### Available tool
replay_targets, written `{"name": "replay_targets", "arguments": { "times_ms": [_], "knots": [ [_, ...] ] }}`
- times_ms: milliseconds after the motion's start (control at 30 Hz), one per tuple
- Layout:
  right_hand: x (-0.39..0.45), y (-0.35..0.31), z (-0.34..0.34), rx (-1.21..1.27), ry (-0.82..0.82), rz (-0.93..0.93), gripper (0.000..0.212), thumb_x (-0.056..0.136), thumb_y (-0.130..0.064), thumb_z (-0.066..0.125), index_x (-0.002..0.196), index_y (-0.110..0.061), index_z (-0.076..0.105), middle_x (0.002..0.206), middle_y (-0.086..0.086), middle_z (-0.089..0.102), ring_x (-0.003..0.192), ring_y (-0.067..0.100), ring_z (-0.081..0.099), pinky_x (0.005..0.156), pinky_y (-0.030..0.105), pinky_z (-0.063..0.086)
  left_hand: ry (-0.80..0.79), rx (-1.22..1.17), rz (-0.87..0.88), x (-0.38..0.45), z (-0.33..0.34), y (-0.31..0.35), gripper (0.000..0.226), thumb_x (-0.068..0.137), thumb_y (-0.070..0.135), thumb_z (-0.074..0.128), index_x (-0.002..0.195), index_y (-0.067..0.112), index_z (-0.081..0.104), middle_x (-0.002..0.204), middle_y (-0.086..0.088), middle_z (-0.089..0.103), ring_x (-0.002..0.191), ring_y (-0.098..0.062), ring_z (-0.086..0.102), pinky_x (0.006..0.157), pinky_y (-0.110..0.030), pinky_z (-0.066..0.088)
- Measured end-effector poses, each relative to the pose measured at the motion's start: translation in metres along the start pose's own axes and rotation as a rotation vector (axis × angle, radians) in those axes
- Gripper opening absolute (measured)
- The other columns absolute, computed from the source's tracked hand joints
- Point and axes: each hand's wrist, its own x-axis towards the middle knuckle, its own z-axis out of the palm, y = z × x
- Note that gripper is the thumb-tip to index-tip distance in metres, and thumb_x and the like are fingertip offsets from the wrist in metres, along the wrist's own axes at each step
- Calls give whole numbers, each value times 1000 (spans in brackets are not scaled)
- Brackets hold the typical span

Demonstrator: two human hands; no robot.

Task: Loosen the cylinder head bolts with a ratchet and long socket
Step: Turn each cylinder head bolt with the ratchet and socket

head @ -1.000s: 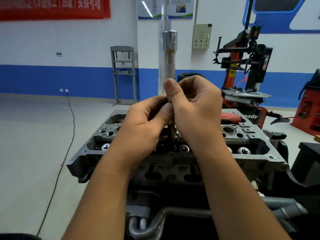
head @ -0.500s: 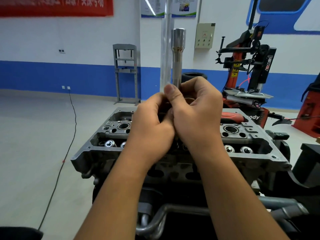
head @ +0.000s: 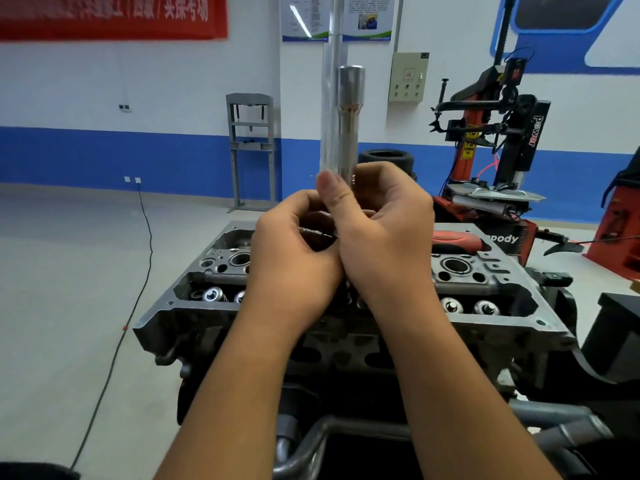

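While both hands met above the head point(head: 512, 323), the socket point(head: 350, 126) stood upright between them, its wide end at twelve o'clock, up near the wall posters. The right hand point(head: 384, 244) curled round the socket's lower shaft, thumb laid up along it. The left hand point(head: 294, 261), at nine o'clock of the right and touching it, had its fingers curled in round something dark and metallic; what it was, I couldn't tell. The socket's lower end was hidden behind the knuckles, well above the valve springs. A red handle point(head: 457, 239) lay on the head at three o'clock of the hands, mostly hidden by the right hand. Beyond, a red tyre machine point(head: 498, 133) stood at two o'clock, a grey press frame point(head: 251, 147) at eleven, and a black cable point(head: 138, 271) trailed over the floor at nine.
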Motion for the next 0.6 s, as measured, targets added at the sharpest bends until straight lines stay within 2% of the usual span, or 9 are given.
{"name": "replay_targets", "arguments": {
  "times_ms": [100, 133, 200, 300, 433, 500, 600],
  "knots": [
    [0, 0, -1, -6, 49, -18, 21, 92, -34, 77, 82, -18, 68, 73, -5, 70, 70, 13, 69, 70, 45, 59, -277, -116, -27, -2, -7, 4, 28, 107, 8, 58, 124, 25, 72, 113, 2, 79, 103, -20, 77, 85, -42, 66],
    [0, 0, -1, -3, 38, -21, 21, 94, -33, 74, 82, -17, 68, 72, -7, 69, 69, 13, 67, 70, 46, 58, -319, -152, -30, -2, -8, 5, 29, 109, 8, 53, 128, 22, 70, 116, 0, 78, 107, -21, 76, 88, -41, 65],
    [0, 0, -1, 9, -12, -19, 22, 98, -32, 67, 85, -15, 71, 72, -6, 70, 70, 12, 67, 72, 47, 57, -263, -140, -7, -2, -8, 4, 28, 108, 5, 53, 128, 16, 69, 115, -2, 79, 108, -22, 76, 92, -43, 64],
    [0, 0, 0, 56, -73, 16, 27, 99, -35, 62, 89, -14, 75, 80, -2, 74, 78, 16, 72, 76, 48, 60, -76, -83, 23, 1, -6, -1, 25, 98, -2, 67, 117, 13, 74, 105, -1, 81, 101, -19, 77, 89, -45, 64],
    [0, 1, -2, 118, -9, 75, 16, 91, -33, 79, 84, -22, 71, 78, -5, 75, 72, 11, 73, 69, 34, 62, 19, -102, -24, 0, -1, -2, 21, 91, 3, 78, 105, 18, 75, 94, -2, 82, 85, -24, 79, 76, -45, 66],
    [0, 3, -4, 97, 23, 73, 19, 87, -34, 84, 83, -21, 70, 78, -4, 75, 72, 10, 73, 68, 29, 61, 10, -92, -3, -1, -2, -3, 21, 93, 6, 77, 107, 21, 76, 97, 0, 82, 88, -22, 79, 78, -44, 66],
    [1, 2, -4, 82, -21, 33, 17, 91, -30, 80, 81, -20, 70, 75, -7, 73, 71, 9, 70, 68, 27, 58, -177, -163, -3, -1, -7, -3, 23, 104, 14, 62, 121, 23, 73, 111, 0, 80, 104, -19, 77, 89, -39, 64]
  ]
}}
